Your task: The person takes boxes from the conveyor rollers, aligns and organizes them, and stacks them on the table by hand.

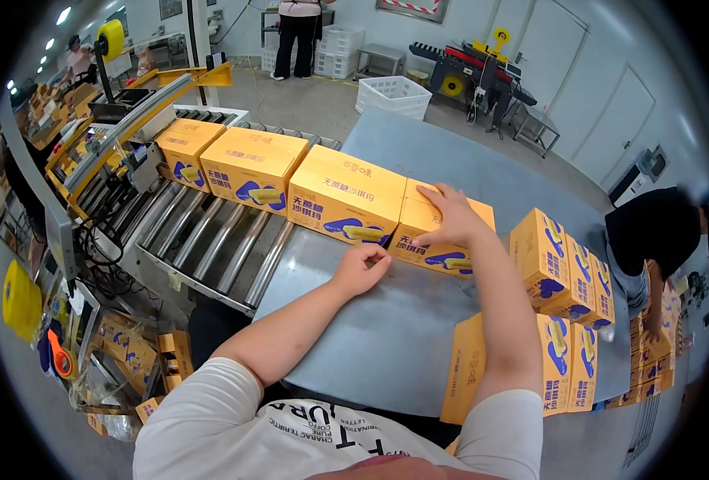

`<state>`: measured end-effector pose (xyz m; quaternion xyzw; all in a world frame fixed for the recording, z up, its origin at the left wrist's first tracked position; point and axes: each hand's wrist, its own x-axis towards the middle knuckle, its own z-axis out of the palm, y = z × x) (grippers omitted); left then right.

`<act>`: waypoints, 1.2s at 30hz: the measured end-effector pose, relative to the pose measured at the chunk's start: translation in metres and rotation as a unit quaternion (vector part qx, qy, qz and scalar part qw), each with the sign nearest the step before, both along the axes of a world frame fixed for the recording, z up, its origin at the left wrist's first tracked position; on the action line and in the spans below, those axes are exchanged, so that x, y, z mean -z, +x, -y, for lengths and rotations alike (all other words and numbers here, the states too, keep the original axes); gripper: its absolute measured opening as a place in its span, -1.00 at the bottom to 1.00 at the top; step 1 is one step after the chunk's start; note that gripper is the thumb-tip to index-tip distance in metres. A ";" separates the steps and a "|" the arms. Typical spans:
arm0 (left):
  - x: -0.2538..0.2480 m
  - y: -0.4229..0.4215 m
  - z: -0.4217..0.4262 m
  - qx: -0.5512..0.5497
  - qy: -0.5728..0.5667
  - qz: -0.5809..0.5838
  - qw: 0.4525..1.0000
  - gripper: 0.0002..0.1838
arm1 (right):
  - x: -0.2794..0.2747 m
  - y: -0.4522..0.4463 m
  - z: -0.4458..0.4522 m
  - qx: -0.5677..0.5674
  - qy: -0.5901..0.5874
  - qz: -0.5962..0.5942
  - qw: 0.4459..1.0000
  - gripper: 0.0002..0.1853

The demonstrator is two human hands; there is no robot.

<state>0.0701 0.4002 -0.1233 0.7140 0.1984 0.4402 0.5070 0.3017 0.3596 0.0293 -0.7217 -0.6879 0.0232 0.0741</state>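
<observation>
A row of yellow cartons with blue print runs from the conveyor onto the metal table. My right hand [453,216] grips the yellow carton [433,253] at the row's right end, fingers over its top and thumb against the front face. Close to that carton's lower left corner, my left hand [361,270] is closed in a loose fist, and nothing shows in it. Touching the gripped carton on its left is another carton [343,196], partly on the table. Two more cartons, a middle one [256,166] and a far one [188,150], sit on the rollers.
Metal rollers [210,234] lead left to a taping machine [122,144]. Several upright cartons [540,258] stand at the right of the metal table [370,328]. A co-worker [655,232] bends over stacked cartons at far right. Behind the table is a white crate [393,98].
</observation>
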 end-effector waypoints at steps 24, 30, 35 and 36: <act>-0.005 -0.024 -0.054 -0.314 0.017 0.037 0.948 -0.25 | -0.018 0.093 0.043 0.517 -0.064 0.073 0.851 -0.10; -0.025 -0.014 -0.014 -0.143 0.016 0.044 0.989 -0.07 | 0.033 0.099 -0.022 0.232 0.066 -0.166 0.956 -0.34; 0.001 0.006 0.023 0.011 0.279 -0.111 0.954 0.17 | 0.012 0.050 -0.025 0.304 0.136 -0.257 0.907 -0.21; 0.000 0.000 0.023 0.036 0.443 -0.184 0.877 0.12 | 0.018 0.078 -0.024 0.293 0.123 -0.305 0.898 -0.20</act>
